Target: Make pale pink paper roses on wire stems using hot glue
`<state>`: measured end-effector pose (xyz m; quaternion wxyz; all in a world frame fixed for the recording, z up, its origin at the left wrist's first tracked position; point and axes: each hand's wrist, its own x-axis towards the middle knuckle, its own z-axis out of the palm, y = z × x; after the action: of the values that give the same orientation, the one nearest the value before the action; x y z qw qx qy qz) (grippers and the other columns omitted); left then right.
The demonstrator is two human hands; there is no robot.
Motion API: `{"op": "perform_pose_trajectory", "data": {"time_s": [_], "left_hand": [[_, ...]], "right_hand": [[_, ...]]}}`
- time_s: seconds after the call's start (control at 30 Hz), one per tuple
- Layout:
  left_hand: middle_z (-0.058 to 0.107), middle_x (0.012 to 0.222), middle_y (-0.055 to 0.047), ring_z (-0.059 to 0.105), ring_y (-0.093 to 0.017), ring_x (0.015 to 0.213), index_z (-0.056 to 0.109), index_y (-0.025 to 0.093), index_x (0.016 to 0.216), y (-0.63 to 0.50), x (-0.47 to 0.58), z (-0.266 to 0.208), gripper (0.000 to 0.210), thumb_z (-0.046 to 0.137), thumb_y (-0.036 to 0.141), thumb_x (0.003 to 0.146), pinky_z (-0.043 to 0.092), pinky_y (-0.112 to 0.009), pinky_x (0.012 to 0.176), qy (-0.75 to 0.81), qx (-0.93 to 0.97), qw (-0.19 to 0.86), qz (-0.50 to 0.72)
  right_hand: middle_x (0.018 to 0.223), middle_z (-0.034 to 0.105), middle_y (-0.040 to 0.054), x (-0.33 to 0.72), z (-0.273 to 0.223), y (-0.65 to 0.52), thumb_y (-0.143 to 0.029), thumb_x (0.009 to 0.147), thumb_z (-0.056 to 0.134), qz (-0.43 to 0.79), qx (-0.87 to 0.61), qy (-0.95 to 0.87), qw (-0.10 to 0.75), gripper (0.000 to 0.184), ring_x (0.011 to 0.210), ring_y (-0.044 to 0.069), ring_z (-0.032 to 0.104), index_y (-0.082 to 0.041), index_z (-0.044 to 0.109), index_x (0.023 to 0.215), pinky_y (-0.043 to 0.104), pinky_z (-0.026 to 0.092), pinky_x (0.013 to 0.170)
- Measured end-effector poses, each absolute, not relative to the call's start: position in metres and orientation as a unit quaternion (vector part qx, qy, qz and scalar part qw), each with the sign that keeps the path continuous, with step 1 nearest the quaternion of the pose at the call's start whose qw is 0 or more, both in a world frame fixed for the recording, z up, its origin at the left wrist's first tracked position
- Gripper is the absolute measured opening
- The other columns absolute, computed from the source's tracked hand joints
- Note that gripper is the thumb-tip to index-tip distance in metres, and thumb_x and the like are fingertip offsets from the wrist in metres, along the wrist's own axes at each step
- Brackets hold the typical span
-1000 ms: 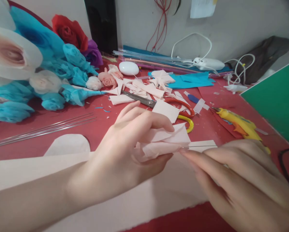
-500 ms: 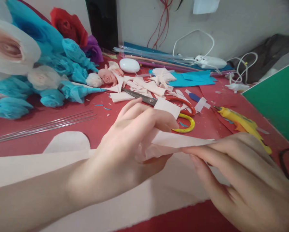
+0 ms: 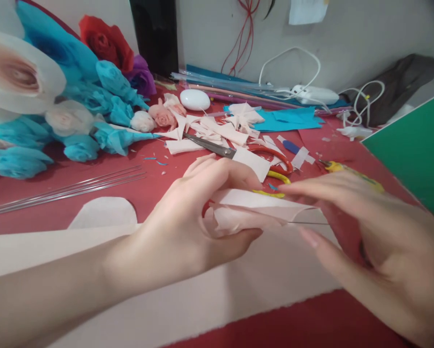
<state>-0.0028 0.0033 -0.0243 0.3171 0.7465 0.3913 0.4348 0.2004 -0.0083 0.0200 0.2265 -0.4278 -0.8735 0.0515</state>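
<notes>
My left hand [image 3: 198, 217] is closed around a pale pink paper flower [image 3: 249, 212], whose loose paper edge points right. A thin wire stem [image 3: 309, 223] sticks out of its right end. Around that end, my right hand [image 3: 369, 227] has its thumb and fingers spread apart, with nothing visibly gripped between them. Beneath both hands lies a wide sheet of pale pink paper [image 3: 187, 309]. Just beyond the left hand are scissors [image 3: 222, 150] with a red and a yellow handle loop, partly covered by a pale paper piece [image 3: 252, 163].
Blue and white paper flowers [image 3: 81, 147] crowd the left. Thin metal wires [image 3: 71, 186] and a rounded paper piece [image 3: 104, 212] lie nearer. Paper scraps [image 3: 220, 130], a white oval object [image 3: 195, 99] and blue paper [image 3: 289, 118] are behind. A yellow glue gun [image 3: 354, 175] lies right, beside a green board [image 3: 416, 150].
My right hand has let go of the paper's right end and its fingers have opened, exposing the wire stem. The left hand keeps its hold in nearly the same place.
</notes>
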Motion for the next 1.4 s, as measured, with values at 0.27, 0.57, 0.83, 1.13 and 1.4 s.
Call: {"op": "perform_pose_trajectory", "data": {"time_s": [0.27,0.57,0.83,1.13,1.4], "left_hand": [[0.062,0.088,-0.002,0.062,-0.022,0.087,0.054,0.024,0.092,0.001,0.0,-0.022,0.028,0.068,0.022,0.068,0.05,-0.03,0.064,0.429,0.711,0.389,0.399],[0.061,0.097,-0.003,0.06,-0.021,0.091,0.056,0.022,0.095,0.001,-0.001,-0.015,0.03,0.068,0.022,0.068,0.049,-0.027,0.064,0.432,0.718,0.422,0.347],[0.06,0.093,0.0,0.058,-0.015,0.076,0.057,0.022,0.092,0.0,0.0,-0.012,0.028,0.068,0.024,0.067,0.046,-0.027,0.067,0.456,0.694,0.455,0.322],[0.061,0.086,-0.002,0.057,-0.016,0.07,0.056,0.019,0.092,0.001,0.001,-0.009,0.029,0.067,0.025,0.066,0.046,-0.027,0.061,0.467,0.681,0.468,0.314],[0.062,0.095,-0.004,0.062,-0.018,0.075,0.052,0.021,0.094,-0.003,0.002,-0.011,0.031,0.066,0.022,0.066,0.05,-0.029,0.065,0.475,0.659,0.478,0.333]], "right_hand": [[0.088,0.067,-0.0036,0.193,0.014,-0.01,-0.016,0.084,0.055,0.097,-0.394,-0.887,0.219,0.01,0.081,0.014,0.059,-0.021,0.063,0.085,0.028,0.044,0.071],[0.076,0.065,0.0003,0.191,0.004,-0.013,-0.011,0.084,0.055,0.109,-0.382,-0.879,0.262,0.014,0.073,0.014,0.056,-0.014,0.062,0.072,0.03,0.04,0.068],[0.071,0.06,0.0025,0.191,0.003,-0.012,-0.012,0.087,0.051,0.09,-0.359,-0.893,0.256,0.015,0.071,0.016,0.051,-0.011,0.063,0.077,0.032,0.034,0.067],[0.079,0.065,0.0044,0.191,0.002,-0.01,-0.014,0.084,0.055,0.078,-0.366,-0.89,0.262,0.009,0.075,0.018,0.056,-0.013,0.064,0.084,0.033,0.039,0.069],[0.088,0.069,0.0045,0.189,0.008,-0.011,-0.017,0.076,0.058,0.215,-0.447,-0.822,0.279,0.012,0.083,0.018,0.064,-0.017,0.066,0.085,0.028,0.05,0.073]]}}
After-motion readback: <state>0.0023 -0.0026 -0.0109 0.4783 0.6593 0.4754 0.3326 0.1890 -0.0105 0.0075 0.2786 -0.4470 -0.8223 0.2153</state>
